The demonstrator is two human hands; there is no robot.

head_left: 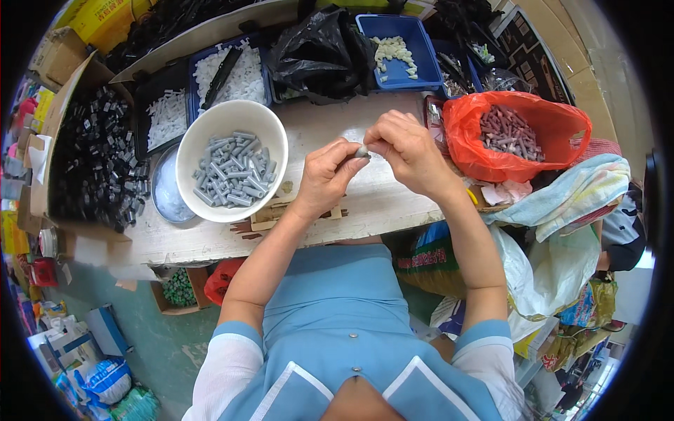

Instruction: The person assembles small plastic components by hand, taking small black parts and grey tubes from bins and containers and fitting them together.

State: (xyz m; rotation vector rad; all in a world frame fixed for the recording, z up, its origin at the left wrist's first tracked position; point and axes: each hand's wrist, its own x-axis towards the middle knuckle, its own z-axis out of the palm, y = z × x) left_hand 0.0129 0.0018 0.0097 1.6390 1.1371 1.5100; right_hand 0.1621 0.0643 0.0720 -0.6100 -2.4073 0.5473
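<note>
My left hand (328, 174) pinches a small grey tube-like piece (362, 151) over the middle of the table. My right hand (406, 151) meets it from the other side, its thumb and fingertips closed at the upper end of the piece. Fingers cover most of the piece, so its full shape is hidden. To the left of my hands stands a white bowl (184, 151) holding many grey cylinders (235, 172). Right of them, an open red plastic bag (463, 137) holds many dull mauve-grey cylinders (511, 132).
A cardboard box (64, 144) of black and grey parts stands at far left, beside a round metal dish (168, 189). Along the back are trays of white parts (249, 74), a black plastic bag (319, 56) and a blue bin (400, 27). A small wooden frame (270, 219) lies near the front edge.
</note>
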